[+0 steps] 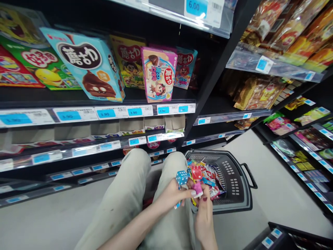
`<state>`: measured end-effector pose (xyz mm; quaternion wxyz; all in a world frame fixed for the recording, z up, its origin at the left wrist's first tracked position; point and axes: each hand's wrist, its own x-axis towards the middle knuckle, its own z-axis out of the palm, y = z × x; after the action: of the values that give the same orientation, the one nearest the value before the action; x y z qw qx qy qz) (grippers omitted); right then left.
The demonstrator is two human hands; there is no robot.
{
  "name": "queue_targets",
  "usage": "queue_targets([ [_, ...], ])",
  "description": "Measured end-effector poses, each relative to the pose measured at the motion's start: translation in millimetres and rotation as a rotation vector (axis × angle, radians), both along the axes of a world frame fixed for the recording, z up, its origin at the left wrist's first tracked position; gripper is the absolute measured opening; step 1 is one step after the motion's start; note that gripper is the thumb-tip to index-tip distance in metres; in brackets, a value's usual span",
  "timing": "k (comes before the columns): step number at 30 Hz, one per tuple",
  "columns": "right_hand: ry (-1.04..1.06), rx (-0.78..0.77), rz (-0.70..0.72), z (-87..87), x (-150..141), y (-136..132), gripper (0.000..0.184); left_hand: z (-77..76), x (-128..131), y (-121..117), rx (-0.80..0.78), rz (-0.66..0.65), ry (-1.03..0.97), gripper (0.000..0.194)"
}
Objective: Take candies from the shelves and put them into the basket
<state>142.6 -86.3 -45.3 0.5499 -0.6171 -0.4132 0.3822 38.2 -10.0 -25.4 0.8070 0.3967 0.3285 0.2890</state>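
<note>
I am crouched in a shop aisle with my knees in light trousers below me. My left hand [173, 195] is closed round a small toy packet topped with a blue dice [181, 177]. My right hand [203, 211] pinches a pink packet [198, 189] just under a red dice [196, 172]. Both hands meet above my right knee, right beside a dark grey shopping basket [232, 178] that holds several colourful sweet packets [212, 177].
Black shelves rise on the left with snack boxes: a light blue box [85, 64], a pink box [158, 73], yellow and green ones. Blue price tags [106, 113] line the shelf edges. More shelves with bagged snacks [257, 92] stand to the right. Pale floor runs between.
</note>
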Motion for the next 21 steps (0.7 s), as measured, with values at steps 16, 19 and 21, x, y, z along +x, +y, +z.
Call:
queue_targets([
  [16, 0.762, -0.162, 0.128, 17.1, 2, 10, 0.029, 24.8, -25, 10, 0.114, -0.142, 0.099, 0.013],
  [19, 0.65, -0.079, -0.021, 14.9, -2, 9, 0.027, 24.5, -26, 13, 0.109, -0.088, 0.213, 0.012],
  [21, 0.564, -0.031, -0.083, 14.5, -4, 9, 0.026, 27.5, -26, 14, 0.099, -0.068, 0.25, 0.011],
])
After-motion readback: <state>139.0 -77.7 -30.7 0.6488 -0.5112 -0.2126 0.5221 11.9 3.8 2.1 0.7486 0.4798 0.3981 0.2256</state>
